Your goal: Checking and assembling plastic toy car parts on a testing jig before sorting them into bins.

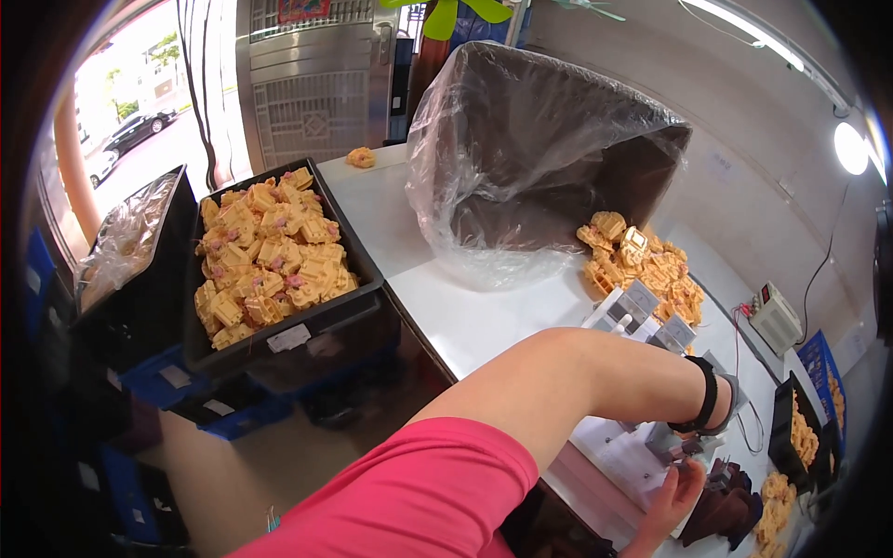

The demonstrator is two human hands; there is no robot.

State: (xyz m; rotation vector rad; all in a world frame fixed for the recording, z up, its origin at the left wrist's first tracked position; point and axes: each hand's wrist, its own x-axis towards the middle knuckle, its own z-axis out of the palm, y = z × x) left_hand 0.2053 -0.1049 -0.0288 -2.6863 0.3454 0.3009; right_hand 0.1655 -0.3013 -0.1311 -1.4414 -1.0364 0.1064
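The right hand (677, 495) sits at a grey fixture (662, 441), left hand hidden, neither grip's closure being discernible.

Tan parts (656, 272), pink sleeve (400, 493), black crate (326, 314), white tabletop (446, 316).

head cam: left of 2 fisheyes on the person's head, facing down and forward
worktop (437, 316): seen from above, slanting across view
pink sleeve (409, 493): nearest the lens, lower edge
bare hand (677, 495): farther out, low right
metal door (312, 88): far background, upper left
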